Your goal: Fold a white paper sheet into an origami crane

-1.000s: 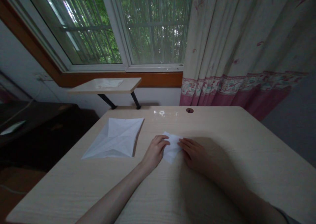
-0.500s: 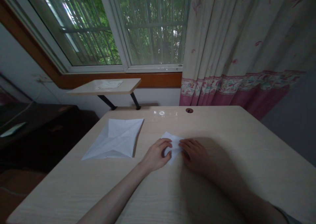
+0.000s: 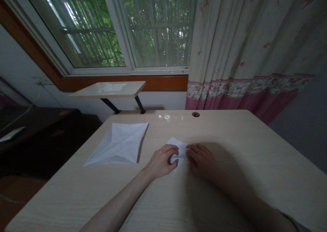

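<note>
A small piece of folded white paper (image 3: 182, 151) lies on the table between my two hands, one corner pointing away from me. My left hand (image 3: 160, 162) grips its left side, thumb and fingers curved in a C over the paper. On the right edge, my right hand (image 3: 203, 159) holds it with bent fingers, the thumb tucked low in shadow. Both hands rest at table height, a short gap between their fingertips. Parts of the paper's edges are hidden under the fingers.
A larger creased white sheet (image 3: 122, 143) lies left of my hands on the pale wooden table (image 3: 158, 198). Behind it, a small raised shelf (image 3: 89, 89) carries another white paper (image 3: 113, 87). A round cable hole (image 3: 195, 114) sits near the back edge, before the curtain (image 3: 230, 55).
Both hands keep their places on the folded paper, with only a very slight shift of the fingers. The larger sheet stays where it was.
</note>
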Action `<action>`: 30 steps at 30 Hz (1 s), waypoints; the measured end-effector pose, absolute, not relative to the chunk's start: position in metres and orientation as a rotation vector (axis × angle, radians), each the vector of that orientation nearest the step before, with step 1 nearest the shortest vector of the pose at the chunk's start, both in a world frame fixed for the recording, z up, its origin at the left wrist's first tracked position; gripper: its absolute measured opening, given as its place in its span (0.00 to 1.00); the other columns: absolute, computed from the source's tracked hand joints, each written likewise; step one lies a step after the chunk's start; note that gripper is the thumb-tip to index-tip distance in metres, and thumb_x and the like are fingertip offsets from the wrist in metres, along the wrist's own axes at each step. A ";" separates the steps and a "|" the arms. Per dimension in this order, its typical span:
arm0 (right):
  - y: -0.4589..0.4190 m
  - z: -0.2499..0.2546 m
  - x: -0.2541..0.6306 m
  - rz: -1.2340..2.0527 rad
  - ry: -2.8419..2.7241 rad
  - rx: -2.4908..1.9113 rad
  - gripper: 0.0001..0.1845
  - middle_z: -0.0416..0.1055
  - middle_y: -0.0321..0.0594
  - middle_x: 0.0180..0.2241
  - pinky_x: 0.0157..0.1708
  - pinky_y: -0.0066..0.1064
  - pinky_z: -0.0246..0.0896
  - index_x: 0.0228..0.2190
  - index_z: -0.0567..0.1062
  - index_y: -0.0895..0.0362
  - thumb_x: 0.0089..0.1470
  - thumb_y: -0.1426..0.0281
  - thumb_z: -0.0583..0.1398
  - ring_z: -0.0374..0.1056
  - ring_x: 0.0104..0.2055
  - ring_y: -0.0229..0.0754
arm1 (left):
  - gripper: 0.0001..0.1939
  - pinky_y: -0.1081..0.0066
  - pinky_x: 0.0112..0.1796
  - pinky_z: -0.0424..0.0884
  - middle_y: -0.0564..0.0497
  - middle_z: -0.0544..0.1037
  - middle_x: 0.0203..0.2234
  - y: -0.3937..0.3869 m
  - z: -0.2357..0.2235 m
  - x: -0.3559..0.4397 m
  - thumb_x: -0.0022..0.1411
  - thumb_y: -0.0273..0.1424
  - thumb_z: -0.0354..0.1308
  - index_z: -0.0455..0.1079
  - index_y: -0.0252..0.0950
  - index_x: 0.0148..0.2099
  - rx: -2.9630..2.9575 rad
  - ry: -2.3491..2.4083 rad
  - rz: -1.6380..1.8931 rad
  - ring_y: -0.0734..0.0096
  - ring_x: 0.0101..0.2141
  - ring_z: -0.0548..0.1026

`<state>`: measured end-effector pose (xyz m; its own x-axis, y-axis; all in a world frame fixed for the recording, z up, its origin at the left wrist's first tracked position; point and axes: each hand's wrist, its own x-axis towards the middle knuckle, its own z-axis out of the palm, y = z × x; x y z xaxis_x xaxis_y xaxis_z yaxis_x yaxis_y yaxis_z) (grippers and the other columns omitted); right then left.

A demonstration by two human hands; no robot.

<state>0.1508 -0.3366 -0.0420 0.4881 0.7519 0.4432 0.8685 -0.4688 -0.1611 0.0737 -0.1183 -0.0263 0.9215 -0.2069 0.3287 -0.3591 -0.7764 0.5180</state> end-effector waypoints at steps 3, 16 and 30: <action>-0.337 -0.042 0.152 -0.441 -1.361 -2.364 0.11 0.75 0.44 0.44 0.49 0.43 0.65 0.39 0.75 0.55 0.57 0.76 0.55 0.69 0.44 0.47 | 0.13 0.63 0.51 0.70 0.50 0.77 0.47 -0.119 -0.025 0.074 0.56 0.25 0.58 0.72 0.41 0.44 2.493 -0.413 0.337 0.63 0.48 0.74; -0.334 -0.038 0.150 -0.432 -1.299 -2.357 0.11 0.75 0.43 0.39 0.47 0.43 0.67 0.37 0.74 0.54 0.58 0.76 0.53 0.70 0.42 0.47 | 0.07 0.67 0.49 0.71 0.51 0.79 0.44 -0.121 -0.023 0.073 0.64 0.28 0.54 0.73 0.40 0.41 2.493 -0.464 0.321 0.66 0.45 0.76; -0.332 -0.044 0.154 -0.375 -1.264 -2.387 0.08 0.73 0.42 0.37 0.45 0.42 0.68 0.34 0.72 0.54 0.62 0.75 0.54 0.69 0.41 0.47 | 0.07 0.66 0.52 0.69 0.51 0.76 0.47 -0.121 -0.026 0.075 0.66 0.25 0.54 0.69 0.40 0.45 2.450 -0.386 0.327 0.67 0.49 0.73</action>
<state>0.1541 -0.3318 -0.0438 0.5521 0.7219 0.4172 0.8326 -0.5038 -0.2301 0.0753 -0.1209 -0.0256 0.9263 -0.1945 0.3227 -0.3505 -0.7589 0.5488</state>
